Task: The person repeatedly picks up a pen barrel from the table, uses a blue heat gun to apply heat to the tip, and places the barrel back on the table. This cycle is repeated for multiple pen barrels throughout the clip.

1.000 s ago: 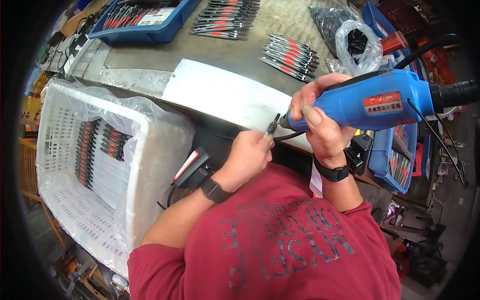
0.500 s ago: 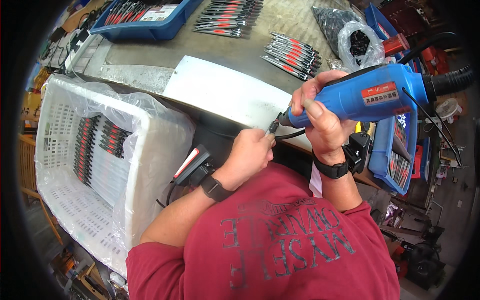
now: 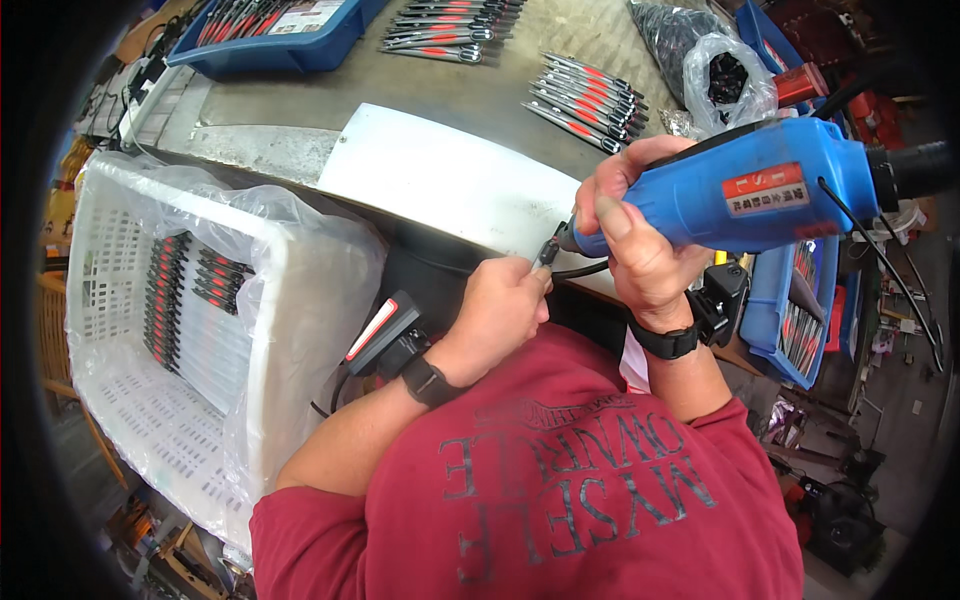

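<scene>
My right hand (image 3: 645,235) is wrapped round a blue electric screwdriver (image 3: 740,190), which lies nearly level with its nose to the left. My left hand (image 3: 500,315) is closed on a slim grey pen-shaped piece (image 3: 547,252), most of it hidden in the fingers. The dark end of that piece meets the screwdriver's nose, over the near edge of a white board (image 3: 440,180). Beyond the hands, a row of slim grey-and-red pen-shaped pieces (image 3: 590,100) lies on the table (image 3: 300,105), with a second row (image 3: 450,30) farther left.
At left stands a white plastic crate (image 3: 275,330) lined with clear film, holding rows of similar pieces. A blue tray (image 3: 320,50) sits at the far left, another blue tray (image 3: 760,320) at right. A clear bag of small black parts (image 3: 728,85) stands at the back right.
The screwdriver's rear end has shifted slightly right and down, while its nose stays on the piece. Both hands keep their hold, and the view has shifted a little.
</scene>
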Motion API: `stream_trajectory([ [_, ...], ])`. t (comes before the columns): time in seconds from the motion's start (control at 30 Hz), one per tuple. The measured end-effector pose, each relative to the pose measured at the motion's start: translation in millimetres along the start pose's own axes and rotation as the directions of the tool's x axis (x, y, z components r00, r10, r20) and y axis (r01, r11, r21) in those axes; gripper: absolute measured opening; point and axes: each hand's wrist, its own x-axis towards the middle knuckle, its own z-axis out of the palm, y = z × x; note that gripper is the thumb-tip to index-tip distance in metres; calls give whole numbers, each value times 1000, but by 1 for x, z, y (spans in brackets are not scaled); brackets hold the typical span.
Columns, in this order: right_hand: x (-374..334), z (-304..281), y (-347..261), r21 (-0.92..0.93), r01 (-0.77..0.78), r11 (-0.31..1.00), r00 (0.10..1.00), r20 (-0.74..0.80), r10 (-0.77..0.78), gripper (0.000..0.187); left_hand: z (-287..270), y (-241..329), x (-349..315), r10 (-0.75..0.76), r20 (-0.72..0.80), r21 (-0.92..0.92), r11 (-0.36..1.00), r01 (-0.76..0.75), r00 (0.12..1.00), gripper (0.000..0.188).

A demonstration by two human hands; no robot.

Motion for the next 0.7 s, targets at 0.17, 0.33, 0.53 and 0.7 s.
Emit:
stream_trajectory([
  [0.17, 5, 4, 5, -289, 44, 956, 997, 79, -22, 46, -2, -5, 1, 37, -22, 42, 998, -36, 999, 28],
  [0.33, 11, 11, 9, -165, 50, 985, 990, 135, -28, 42, -3, -5, 3, 33, -14, 21, 999, -33, 999, 29],
  [0.53, 16, 7, 4, -140, 17, 990, 993, 116, -1, 44, -3, -2, 1, 14, 9, -21, 1000, -14, 1000, 27],
  [0.7, -3, -4, -8, 9, 45, 999, 999, -20, -44, 50, -2, 0, -4, 3, 23, 48, 999, -4, 1000, 24],
])
